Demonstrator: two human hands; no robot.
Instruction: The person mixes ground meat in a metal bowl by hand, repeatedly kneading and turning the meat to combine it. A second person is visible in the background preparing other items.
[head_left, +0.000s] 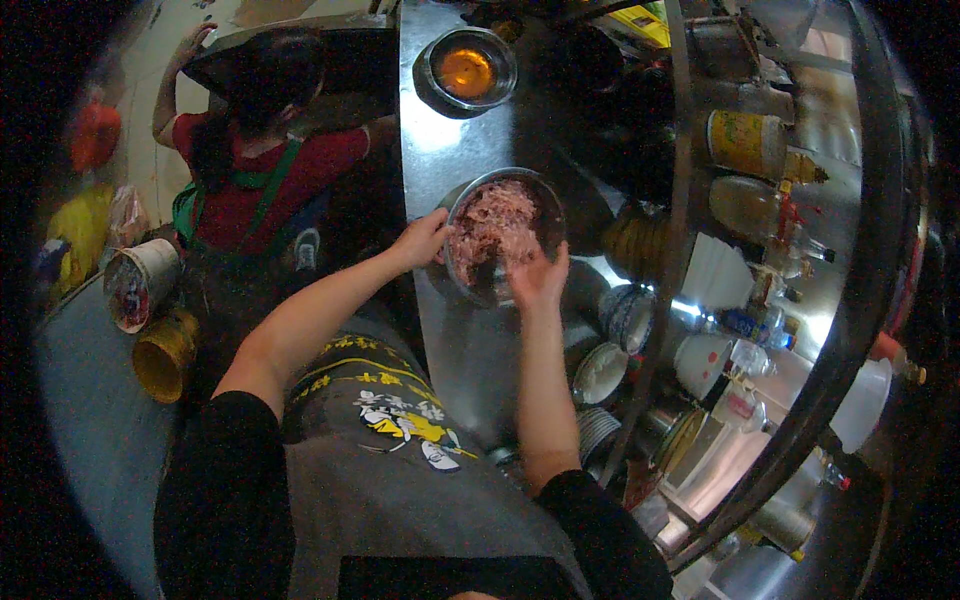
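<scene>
A round metal bowl (553, 196) with raw minced meat (499, 214) in it stands on the steel counter (469, 375) in front of me. My left hand (426, 238) grips the bowl's left rim, thumb on the edge. Inside the bowl's near right part is my right hand (538, 276), its fingers spread against the meat and its thumb by the rim; the fingertips are partly hidden in the meat. Farther along the counter stands a second metal bowl (512, 71) with an orange-brown liquid (466, 73).
Stacked patterned bowls (628, 319), a white bowl (600, 373) and plates (600, 435) stand at the right. Beyond them a metal shelf holds tins (746, 142), bottles and containers. A person in a red top (255, 184) is at the left, near buckets (161, 266).
</scene>
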